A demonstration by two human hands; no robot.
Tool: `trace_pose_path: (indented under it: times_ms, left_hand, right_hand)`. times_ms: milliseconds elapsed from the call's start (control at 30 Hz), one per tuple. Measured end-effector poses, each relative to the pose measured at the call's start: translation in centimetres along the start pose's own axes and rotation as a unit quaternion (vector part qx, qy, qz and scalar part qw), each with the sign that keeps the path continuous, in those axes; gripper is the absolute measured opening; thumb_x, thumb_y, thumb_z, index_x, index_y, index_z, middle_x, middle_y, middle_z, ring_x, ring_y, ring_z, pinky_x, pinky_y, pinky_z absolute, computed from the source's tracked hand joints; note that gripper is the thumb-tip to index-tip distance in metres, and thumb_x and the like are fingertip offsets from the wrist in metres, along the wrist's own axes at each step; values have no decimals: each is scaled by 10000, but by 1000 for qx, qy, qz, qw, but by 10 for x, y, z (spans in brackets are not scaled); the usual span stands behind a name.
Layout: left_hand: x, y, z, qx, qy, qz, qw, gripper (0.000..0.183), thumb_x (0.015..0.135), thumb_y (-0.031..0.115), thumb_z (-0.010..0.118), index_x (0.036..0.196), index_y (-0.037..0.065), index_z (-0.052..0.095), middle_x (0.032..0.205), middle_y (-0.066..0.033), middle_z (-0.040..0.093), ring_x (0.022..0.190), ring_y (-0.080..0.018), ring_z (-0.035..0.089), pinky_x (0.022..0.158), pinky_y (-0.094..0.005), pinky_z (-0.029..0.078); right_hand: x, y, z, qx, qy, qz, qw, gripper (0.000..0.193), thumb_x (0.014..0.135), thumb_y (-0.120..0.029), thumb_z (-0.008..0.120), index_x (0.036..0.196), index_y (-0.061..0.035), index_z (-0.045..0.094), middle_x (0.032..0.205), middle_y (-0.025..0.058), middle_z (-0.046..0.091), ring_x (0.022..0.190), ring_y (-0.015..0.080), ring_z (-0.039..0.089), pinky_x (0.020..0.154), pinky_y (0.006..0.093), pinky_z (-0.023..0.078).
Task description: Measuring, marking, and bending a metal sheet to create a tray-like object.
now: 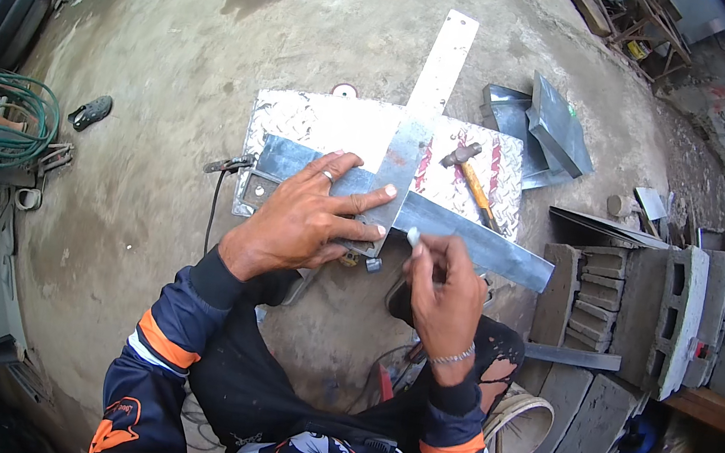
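My left hand (314, 209) lies flat with its fingers spread, pressing down on a metal square (439, 80) and the grey sheet-metal strip (481, 239) beneath it. The square's long blade crosses the strip and points away from me. In my right hand (445, 296), thumb and fingers pinch a small whitish piece that looks like chalk (414, 236), held at the strip's near edge just right of the square. Both strip and square rest on a low table topped with tread plate (476, 141). A hammer (474, 185) with a yellowish handle lies on it, right of the square.
Bent sheet-metal pieces (554, 128) lie on the concrete floor beyond the table's right side. Concrete blocks (638, 312) are stacked to the right, with a bucket (529, 426) nearer me. A coiled green hose (20, 123) and a dark shoe (90, 112) are at left.
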State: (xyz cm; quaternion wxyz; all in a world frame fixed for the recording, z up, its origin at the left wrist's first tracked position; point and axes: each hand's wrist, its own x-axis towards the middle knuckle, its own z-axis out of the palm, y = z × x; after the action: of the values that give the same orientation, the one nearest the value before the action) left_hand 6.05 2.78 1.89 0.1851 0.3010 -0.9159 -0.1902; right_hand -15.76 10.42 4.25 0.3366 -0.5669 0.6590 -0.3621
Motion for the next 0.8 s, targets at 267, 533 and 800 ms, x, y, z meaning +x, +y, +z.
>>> trace_pose_path:
  times_ms: [267, 533, 800]
  left_hand:
    - [0, 1, 1, -3, 0, -2, 1000, 581, 588, 105, 851, 1140, 250, 736, 1475, 44, 526, 1341, -392, 429, 1133, -499, 366]
    - [1, 2, 1, 3, -4, -5, 1000, 525, 619, 117, 847, 1117, 253, 754, 1465, 21, 529, 1357, -379, 425, 1180, -506, 310]
    - [2, 0, 3, 3, -3, -2, 1000, 521, 628, 128, 848, 1124, 258, 755, 1476, 32, 522, 1361, -370, 426, 1183, -497, 307]
  right_hand:
    - [30, 7, 37, -75, 115, -83, 987, 98, 951, -50, 630, 1019, 16, 601, 778, 147, 700, 706, 184, 717, 628, 303, 543]
    - [34, 11, 42, -125, 116, -139, 975, 99, 921, -37, 629, 1001, -19, 574, 786, 193, 659, 701, 374, 672, 604, 446, 514]
    - [-11, 21, 21, -188, -66, -105, 974, 94, 916, -90, 630, 971, -23, 593, 718, 200, 641, 704, 385, 668, 594, 452, 506]
